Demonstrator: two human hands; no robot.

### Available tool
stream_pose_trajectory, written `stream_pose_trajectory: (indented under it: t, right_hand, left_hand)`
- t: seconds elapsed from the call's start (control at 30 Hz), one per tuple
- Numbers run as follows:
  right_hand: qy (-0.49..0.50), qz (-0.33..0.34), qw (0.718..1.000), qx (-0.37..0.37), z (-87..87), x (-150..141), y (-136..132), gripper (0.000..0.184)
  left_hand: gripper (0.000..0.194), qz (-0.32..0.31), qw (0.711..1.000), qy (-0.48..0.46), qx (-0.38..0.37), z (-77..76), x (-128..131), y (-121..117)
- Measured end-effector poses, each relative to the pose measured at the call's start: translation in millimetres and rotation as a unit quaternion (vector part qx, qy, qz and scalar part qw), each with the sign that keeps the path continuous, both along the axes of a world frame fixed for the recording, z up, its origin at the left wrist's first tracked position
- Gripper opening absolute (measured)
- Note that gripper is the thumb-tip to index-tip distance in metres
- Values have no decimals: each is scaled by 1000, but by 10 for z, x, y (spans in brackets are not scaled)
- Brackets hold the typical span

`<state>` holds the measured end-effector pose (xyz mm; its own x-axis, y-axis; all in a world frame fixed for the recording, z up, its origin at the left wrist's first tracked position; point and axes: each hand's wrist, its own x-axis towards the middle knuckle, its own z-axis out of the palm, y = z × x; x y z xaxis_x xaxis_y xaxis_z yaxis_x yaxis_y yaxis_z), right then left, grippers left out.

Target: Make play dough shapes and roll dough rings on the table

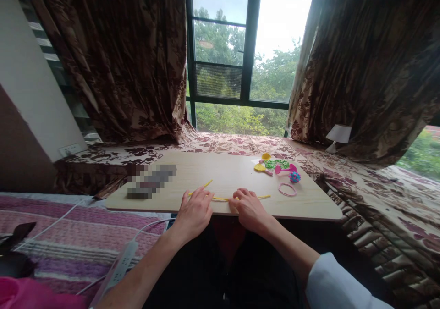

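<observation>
A thin yellow cord (222, 199) lies along the near side of the light wooden table (227, 167), bent back on itself at the left so that one end points away from me. My left hand (197, 208) is over the bend, its curled fingers on the cord. To the right, my right hand (248, 206) has bent fingers on the same cord, whose right end sticks out past it. A short straight length shows between the two hands. My fingertips partly hide the places where they touch the cord.
At the table's right lie a pink ring (287, 190), a blue-and-pink knobbly ball (294, 177), a pink dumbbell-shaped piece (286, 169), green strands (275, 163) and two yellow-headed pieces (260, 168). A blurred-out dark object (151, 182) is at the left. A power strip (122, 261) rests beside my left forearm.
</observation>
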<state>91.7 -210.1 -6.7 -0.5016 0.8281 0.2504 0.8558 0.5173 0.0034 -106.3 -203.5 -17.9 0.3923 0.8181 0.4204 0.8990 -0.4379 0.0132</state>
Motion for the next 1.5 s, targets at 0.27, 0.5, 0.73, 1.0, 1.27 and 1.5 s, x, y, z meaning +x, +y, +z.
stream_pose_trajectory:
  t: [0.27, 0.5, 0.73, 1.0, 1.27, 1.5]
  right_hand:
    - [-9, -26, 1000, -5, 115, -48, 43, 45]
    - [-11, 6, 1000, 23, 97, -350, 113, 34]
    - [-28, 22, 999, 29, -1, -472, 57, 30]
    - [-35, -13, 999, 19, 45, -530, 72, 28]
    - [-32, 14, 999, 18, 20, -447, 2, 32]
    - [-19, 11, 1000, 10, -1, -423, 53, 31]
  left_hand:
    - [31, -13, 999, 0, -46, 57, -197, 69]
    - [41, -6, 998, 1, -56, 94, -231, 217]
    - [46, -29, 998, 43, -21, -96, -221, -18]
    - [57, 15, 995, 83, -44, -82, -199, -30]
    - [56, 25, 995, 93, -15, -118, -182, -105]
    - [58, 16, 994, 105, -8, -124, -207, -124]
